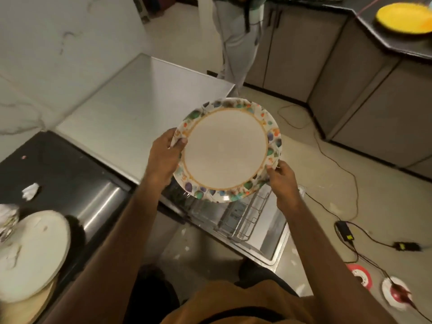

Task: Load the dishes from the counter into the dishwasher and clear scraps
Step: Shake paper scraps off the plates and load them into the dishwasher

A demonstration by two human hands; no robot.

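Close in, both hands hold a round plate (225,148) by its rim, the left hand (163,155) pinching the left edge, thumb on top, the right hand (281,181) gripping the lower right edge; its white centre looks clean, ringed by a thin orange line and green, blue and orange blotches. Just beneath the hands the dishwasher's wire rack (243,217) shows, partly hidden by the plate, and left of the left hand a dark counter (60,160) bears a white plate (32,253) and a crumpled paper scrap (30,191). Farther beyond the hands a person's legs (236,43) stand, and a yellow plate (403,18) lies far up to the right.
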